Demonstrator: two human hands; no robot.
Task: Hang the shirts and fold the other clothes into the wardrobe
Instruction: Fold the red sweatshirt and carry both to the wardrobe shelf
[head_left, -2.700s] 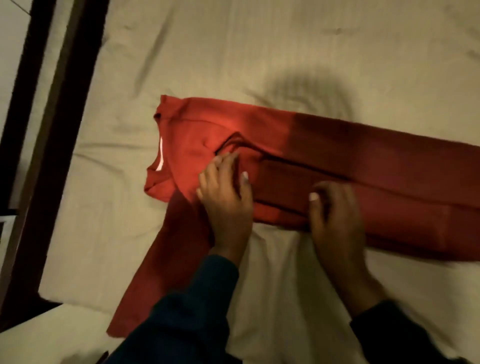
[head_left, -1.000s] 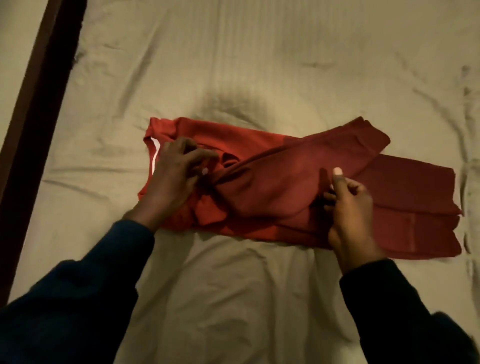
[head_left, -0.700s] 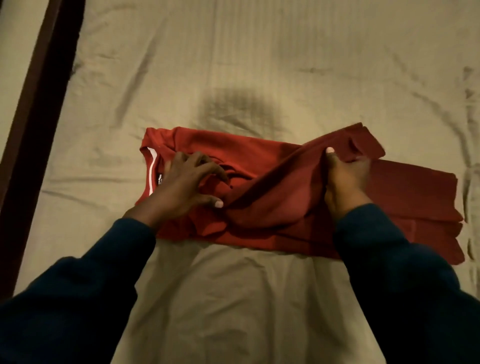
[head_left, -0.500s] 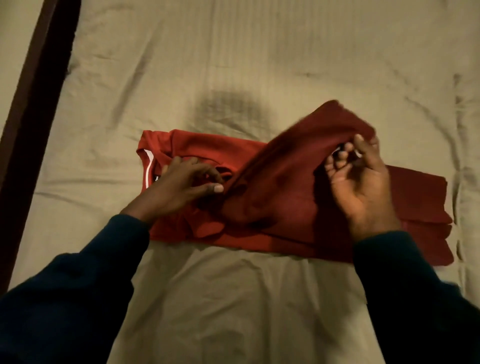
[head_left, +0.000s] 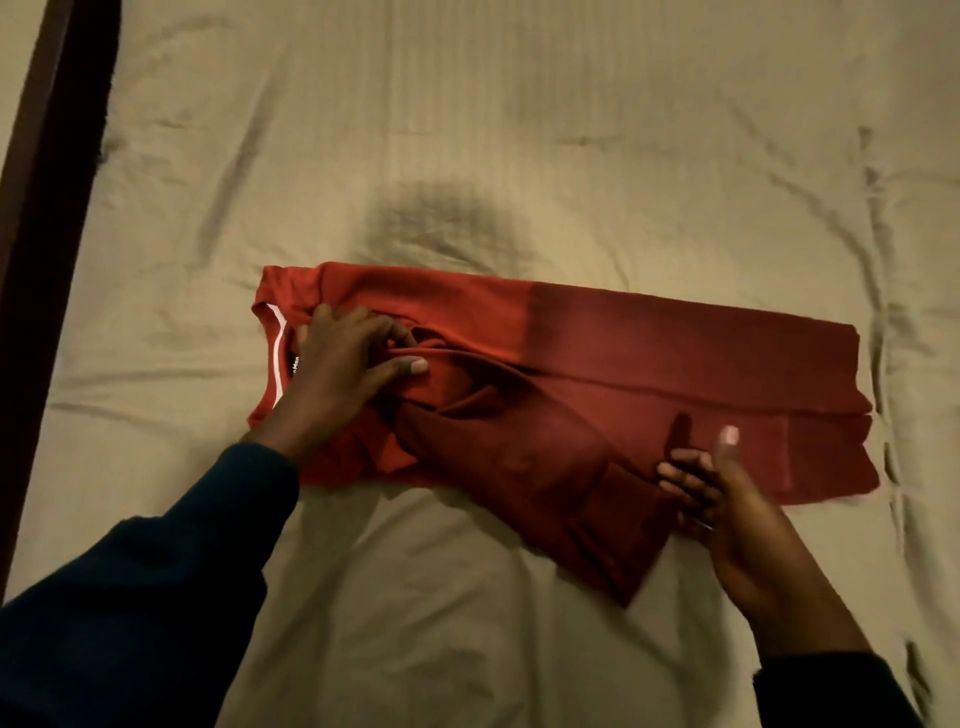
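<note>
Currently, head view: folding step in hand. Red garment (head_left: 597, 364) lies mid-bed sheet (head_left: 467, 130). Left hand (head_left: 348, 369) presses near its collar, fingers bunching cloth. Right hand (head_left: 727, 499) pinches sleeve (head_left: 587, 499) at garment's near edge. Next: lay sleeve flat along body. Vs 0.5 s ago: sleeve lowered, swung nearer.

Single view: head-worn camera, wide-angle, facing forward and steeply down, close above a bed sheet (head_left: 571, 104); both hands in frame; no second view to overlap.
</note>
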